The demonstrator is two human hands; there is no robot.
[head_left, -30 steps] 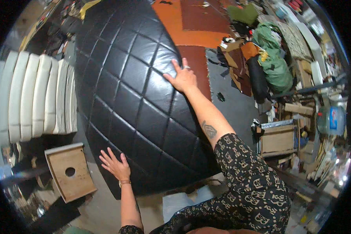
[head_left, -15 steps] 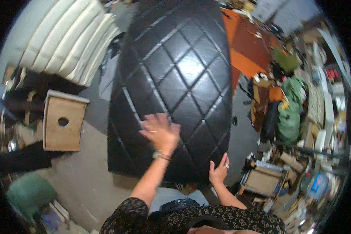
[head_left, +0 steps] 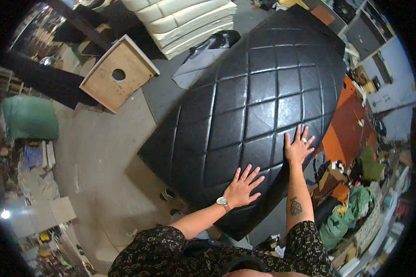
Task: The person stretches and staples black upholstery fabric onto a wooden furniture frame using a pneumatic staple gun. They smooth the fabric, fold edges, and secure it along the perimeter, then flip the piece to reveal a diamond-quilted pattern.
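Observation:
A large black quilted panel (head_left: pixel 259 111), stitched in a diamond pattern and shiny like leather, lies face up in front of me at a slant. On its near part my left hand (head_left: pixel 244 188) rests flat with the fingers spread; a watch is on that wrist. Farther up, close to the panel's right edge, my right hand (head_left: pixel 299 147) lies with fingers apart and a ring on one of them. Neither hand holds anything. Whatever supports the panel is hidden beneath it.
Cream padded pieces (head_left: pixel 185 27) are stacked beyond the panel. A wooden box (head_left: pixel 118 74) with a round hole stands at the far left, a green cushion-like piece (head_left: pixel 30 117) nearer. To the right lie orange-brown sheets (head_left: pixel 349 122) and a green bundle (head_left: pixel 344 217) amid scraps.
My view has turned, so the panel now slants toward the upper right. My right hand has gone from the near right corner to farther up the panel. My left hand still lies on it.

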